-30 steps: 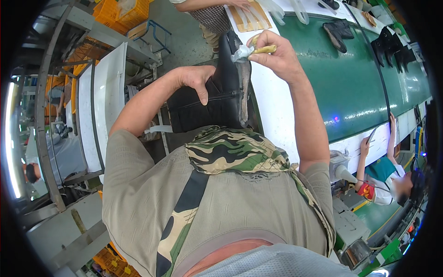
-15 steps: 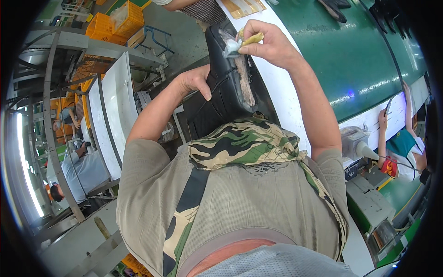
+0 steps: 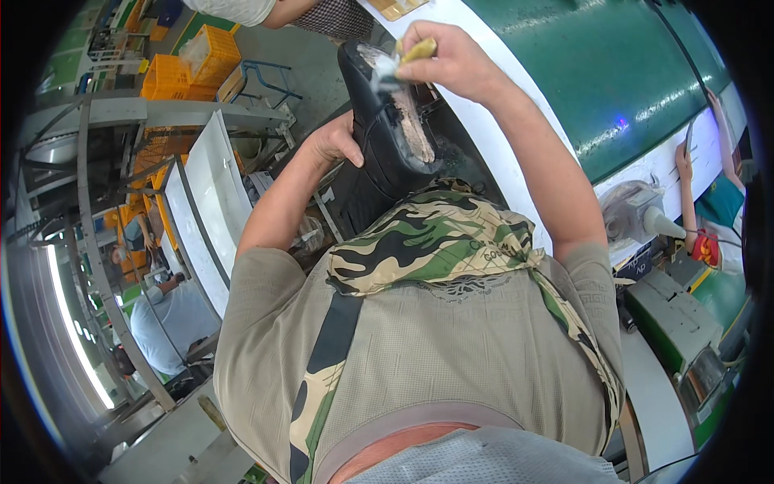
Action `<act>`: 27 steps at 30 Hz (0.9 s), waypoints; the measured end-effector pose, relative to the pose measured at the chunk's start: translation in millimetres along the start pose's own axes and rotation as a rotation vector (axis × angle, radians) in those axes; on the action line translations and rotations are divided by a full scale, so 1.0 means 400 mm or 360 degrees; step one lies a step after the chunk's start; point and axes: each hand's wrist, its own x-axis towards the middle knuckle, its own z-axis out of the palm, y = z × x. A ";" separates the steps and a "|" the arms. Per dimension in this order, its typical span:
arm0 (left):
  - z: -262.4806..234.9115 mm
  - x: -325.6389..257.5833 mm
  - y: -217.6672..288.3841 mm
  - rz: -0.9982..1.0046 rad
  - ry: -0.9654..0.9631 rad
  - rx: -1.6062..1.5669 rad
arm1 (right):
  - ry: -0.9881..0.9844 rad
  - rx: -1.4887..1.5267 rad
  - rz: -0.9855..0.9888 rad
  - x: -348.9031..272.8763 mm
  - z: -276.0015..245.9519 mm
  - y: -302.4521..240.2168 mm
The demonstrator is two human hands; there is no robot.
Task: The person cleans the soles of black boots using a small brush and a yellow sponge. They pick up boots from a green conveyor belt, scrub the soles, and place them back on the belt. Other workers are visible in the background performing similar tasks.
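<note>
My left hand point(image 3: 338, 142) grips a black shoe point(image 3: 382, 143) in front of my chest, thumb on its side and the other fingers hidden behind it. The shoe is tilted with its underside toward the right, showing a rough, pale, fibrous strip point(image 3: 414, 129) bordered by black. Pinched in my right hand point(image 3: 453, 64) is a small brush point(image 3: 420, 50) with a yellowish handle. Its whitish, blurred head lies against the upper part of the pale strip. Black laces or cords run across the shoe's side.
A white ledge point(image 3: 484, 105) borders the green conveyor belt point(image 3: 556, 73) at right. Another person's arms point(image 3: 685, 173) reach over it. Another person in a checked garment point(image 3: 339, 18) stands ahead. Orange crates point(image 3: 211, 55) and a metal rack with a white panel point(image 3: 211, 181) are at left.
The shoe and both hands sit slightly further left in the picture, as the whole view has shifted. My right hand still holds the brush against the shoe's underside.
</note>
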 end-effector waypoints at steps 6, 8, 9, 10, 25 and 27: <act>-0.003 0.009 0.000 -0.0012 0.0011 -0.0012 | 0.0307 -0.0202 -0.0091 0.013 0.016 0.031; 0.001 0.018 0.006 -0.0023 -0.0003 -0.0001 | 0.0385 -0.0282 -0.0112 0.030 0.010 0.031; 0.004 0.021 0.010 -0.0024 -0.0010 0.0017 | 0.0386 -0.0328 -0.0137 0.038 0.009 0.026; 0.006 0.024 0.013 -0.0026 -0.0018 0.0035 | 0.0387 -0.0374 -0.0163 0.050 0.007 0.019; -0.007 0.043 0.008 -0.0078 -0.0026 0.0058 | 0.0311 -0.0211 -0.0115 0.113 -0.030 0.040; -0.005 0.041 0.009 -0.0081 -0.0036 0.0040 | 0.0295 -0.0219 -0.0127 0.111 -0.026 0.043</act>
